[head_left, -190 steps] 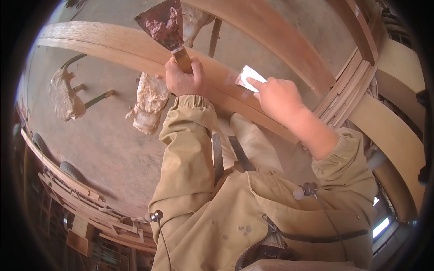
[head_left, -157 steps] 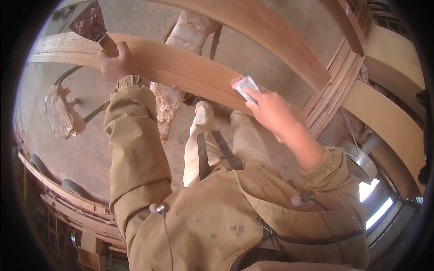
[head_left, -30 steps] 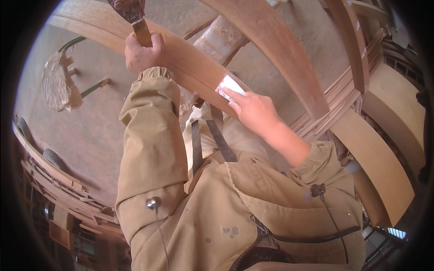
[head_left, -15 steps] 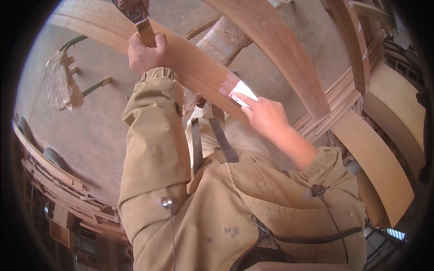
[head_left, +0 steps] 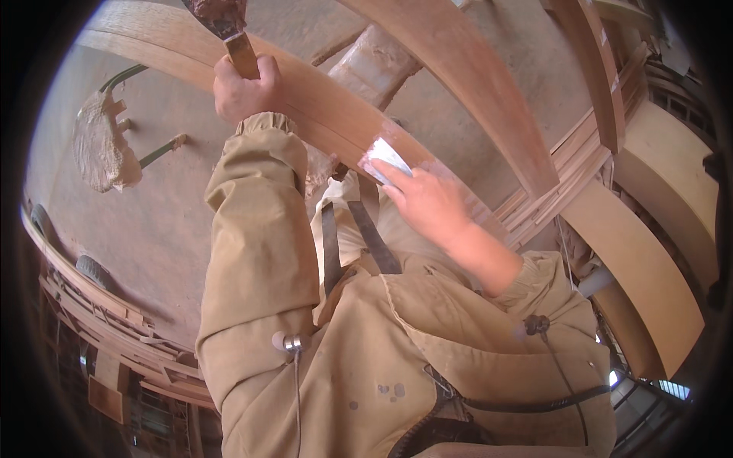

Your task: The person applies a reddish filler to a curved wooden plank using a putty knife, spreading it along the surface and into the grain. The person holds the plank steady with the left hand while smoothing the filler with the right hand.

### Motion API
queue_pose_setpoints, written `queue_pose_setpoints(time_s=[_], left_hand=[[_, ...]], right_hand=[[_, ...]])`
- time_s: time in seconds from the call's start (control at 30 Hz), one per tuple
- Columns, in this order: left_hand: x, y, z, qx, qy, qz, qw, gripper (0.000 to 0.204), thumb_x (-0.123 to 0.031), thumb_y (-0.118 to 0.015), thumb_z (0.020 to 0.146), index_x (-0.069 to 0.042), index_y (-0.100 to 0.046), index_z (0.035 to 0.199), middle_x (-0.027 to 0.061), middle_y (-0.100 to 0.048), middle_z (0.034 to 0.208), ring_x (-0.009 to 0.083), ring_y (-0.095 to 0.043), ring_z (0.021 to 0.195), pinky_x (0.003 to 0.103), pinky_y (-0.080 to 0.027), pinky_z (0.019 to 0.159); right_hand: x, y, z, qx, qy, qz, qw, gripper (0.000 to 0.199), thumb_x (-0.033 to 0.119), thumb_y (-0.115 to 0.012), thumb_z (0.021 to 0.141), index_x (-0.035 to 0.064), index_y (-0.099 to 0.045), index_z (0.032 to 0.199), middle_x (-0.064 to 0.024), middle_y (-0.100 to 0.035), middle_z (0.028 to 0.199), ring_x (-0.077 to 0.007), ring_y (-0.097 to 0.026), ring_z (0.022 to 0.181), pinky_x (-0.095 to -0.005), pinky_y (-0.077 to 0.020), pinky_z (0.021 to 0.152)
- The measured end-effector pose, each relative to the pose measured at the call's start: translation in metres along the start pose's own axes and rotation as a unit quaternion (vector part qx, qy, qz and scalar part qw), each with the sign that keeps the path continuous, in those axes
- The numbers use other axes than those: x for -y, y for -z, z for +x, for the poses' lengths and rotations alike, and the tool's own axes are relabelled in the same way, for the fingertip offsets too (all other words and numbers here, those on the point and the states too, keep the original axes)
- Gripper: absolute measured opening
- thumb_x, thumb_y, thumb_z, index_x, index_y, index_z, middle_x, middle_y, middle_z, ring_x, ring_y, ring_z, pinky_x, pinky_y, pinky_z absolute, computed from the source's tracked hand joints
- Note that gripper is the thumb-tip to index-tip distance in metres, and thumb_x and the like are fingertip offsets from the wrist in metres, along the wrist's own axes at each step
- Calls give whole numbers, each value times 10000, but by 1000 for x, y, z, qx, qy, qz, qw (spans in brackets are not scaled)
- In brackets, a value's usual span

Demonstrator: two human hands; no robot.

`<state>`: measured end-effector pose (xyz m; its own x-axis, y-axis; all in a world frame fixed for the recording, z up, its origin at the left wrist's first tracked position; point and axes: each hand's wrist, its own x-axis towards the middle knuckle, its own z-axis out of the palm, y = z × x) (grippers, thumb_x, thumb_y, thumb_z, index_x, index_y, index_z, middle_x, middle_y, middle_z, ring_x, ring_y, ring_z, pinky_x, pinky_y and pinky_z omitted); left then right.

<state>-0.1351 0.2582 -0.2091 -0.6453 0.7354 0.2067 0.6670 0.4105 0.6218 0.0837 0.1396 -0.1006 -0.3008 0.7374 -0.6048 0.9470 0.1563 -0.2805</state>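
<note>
A long, curved wooden board (head_left: 328, 114) runs slantwise in front of me. My left hand (head_left: 248, 93) is closed around the wooden handle of a putty knife (head_left: 242, 56), resting over the board. Reddish-brown putty (head_left: 221, 11) is heaped on that knife's blade. Between thumb and fingers, my right hand (head_left: 437, 202) grips a flat, pale scraper (head_left: 389, 158), its blade laid on the board near the edge closest to me. A thin pinkish smear (head_left: 443, 174) lies on the wood beside the right hand.
Another curved board (head_left: 466, 84) stands beyond mine, and more curved panels (head_left: 637, 263) lean at the right by stacked strips (head_left: 561, 183). On the floor at left is a plastic-wrapped object (head_left: 105, 145) with green legs. Timber strips (head_left: 130, 336) line the lower left.
My right hand and the scraper have shifted left, toward the board's near edge. More pinkish smear shows on the wood to the right. The left hand has barely moved.
</note>
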Motion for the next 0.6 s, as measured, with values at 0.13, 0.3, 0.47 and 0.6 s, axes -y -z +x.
queue_pose_setpoints(time_s=[0.13,0.3,0.47,0.6], left_hand=[[0,2,0,-3,-12,-9,1000,324,-304,-623,692,-87,-614,931,127,-630,795,315,-614,743,416,-471,693],[-3,3,0,13,5,-7,1000,331,-314,-611,693,-92,-611,939,127,-628,787,316,-609,754,424,-464,708],[-4,2,1,9,4,5,1000,336,-316,-603,688,-93,-607,939,128,-626,782,326,-604,762,430,-460,715],[-3,2,1,14,4,9,1000,336,-321,-599,686,-90,-605,930,134,-626,784,335,-599,762,432,-459,713]], right_hand=[[-3,1,2,28,19,-24,999,448,277,-567,858,329,-465,1291,-113,-616,720,-274,-613,629,-385,-491,548],[5,11,0,65,8,-20,998,396,238,-572,852,267,-499,1240,-114,-618,695,-273,-625,646,-386,-488,543],[11,-3,12,4,31,8,999,400,203,-584,835,232,-508,1227,-120,-615,677,-286,-621,642,-388,-482,542],[0,-2,-1,58,5,8,998,428,204,-584,834,248,-494,1251,-117,-617,679,-294,-626,658,-403,-490,554]])
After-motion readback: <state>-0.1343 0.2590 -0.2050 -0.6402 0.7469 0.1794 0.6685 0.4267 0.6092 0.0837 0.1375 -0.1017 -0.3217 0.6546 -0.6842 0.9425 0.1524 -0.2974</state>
